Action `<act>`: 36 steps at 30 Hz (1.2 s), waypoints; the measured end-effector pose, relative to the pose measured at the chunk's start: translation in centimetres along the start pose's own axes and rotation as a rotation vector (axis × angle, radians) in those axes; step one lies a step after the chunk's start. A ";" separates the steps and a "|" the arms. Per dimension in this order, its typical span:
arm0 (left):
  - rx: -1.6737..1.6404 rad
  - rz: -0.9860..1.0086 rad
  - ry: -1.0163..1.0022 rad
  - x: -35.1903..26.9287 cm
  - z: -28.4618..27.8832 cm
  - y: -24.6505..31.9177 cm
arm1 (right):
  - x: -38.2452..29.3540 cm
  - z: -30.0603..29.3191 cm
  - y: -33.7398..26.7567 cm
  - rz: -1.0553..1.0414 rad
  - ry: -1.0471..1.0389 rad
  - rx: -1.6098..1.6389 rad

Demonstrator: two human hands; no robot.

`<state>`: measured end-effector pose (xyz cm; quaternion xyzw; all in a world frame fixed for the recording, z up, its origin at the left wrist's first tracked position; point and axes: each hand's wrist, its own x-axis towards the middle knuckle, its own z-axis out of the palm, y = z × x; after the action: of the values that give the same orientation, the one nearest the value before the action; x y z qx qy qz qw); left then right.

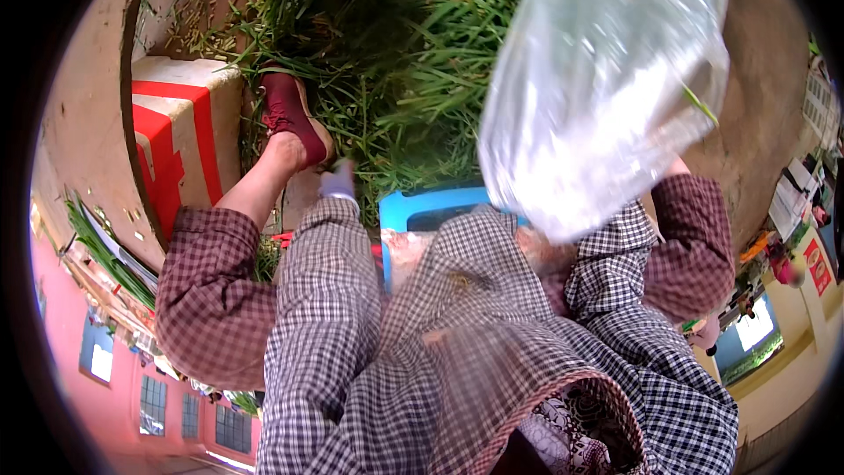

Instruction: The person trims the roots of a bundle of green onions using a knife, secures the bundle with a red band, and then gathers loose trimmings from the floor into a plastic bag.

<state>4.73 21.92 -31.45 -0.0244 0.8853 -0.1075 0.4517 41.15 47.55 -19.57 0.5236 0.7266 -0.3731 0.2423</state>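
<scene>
My left hand point(339, 181), in a lavender glove or cover, is blurred beside a maroon lace-up shoe point(288, 102). Whether its fingers are closed cannot be made out. A large clear plastic bag point(600, 99) fills the upper right, puffed out and streaked by blur. Over my right forearm, the bag's lower end hides my right hand. A single green blade point(699, 104) shows against the bag. Between my feet lies a thick heap of long green leaf stalks point(428, 92), looking like chives or similar greens.
Part of a blue plastic stool point(432, 200) shows between my knees. To the left stand a white foam box point(224, 105) with red tape and an upright board point(89, 105). Cut stalk pieces point(217, 43) litter the ground. Other people are far off at the right.
</scene>
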 end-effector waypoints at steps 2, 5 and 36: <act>0.234 0.127 0.158 -1.3 2.7 -2.7 | 1.6 1.0 -0.6 -0.034 -0.046 0.025; -0.105 0.224 0.260 -0.3 3.5 -2.2 | 2.5 1.3 -0.6 0.010 -0.059 0.042; -1.135 0.858 -0.539 -20.9 -7.8 30.7 | 10.0 -12.8 -12.6 -0.709 0.915 -0.310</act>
<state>12.45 56.10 -16.90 0.0677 0.5956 0.5590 0.5728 26.46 61.38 -15.58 0.3154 0.9335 -0.0572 -0.1609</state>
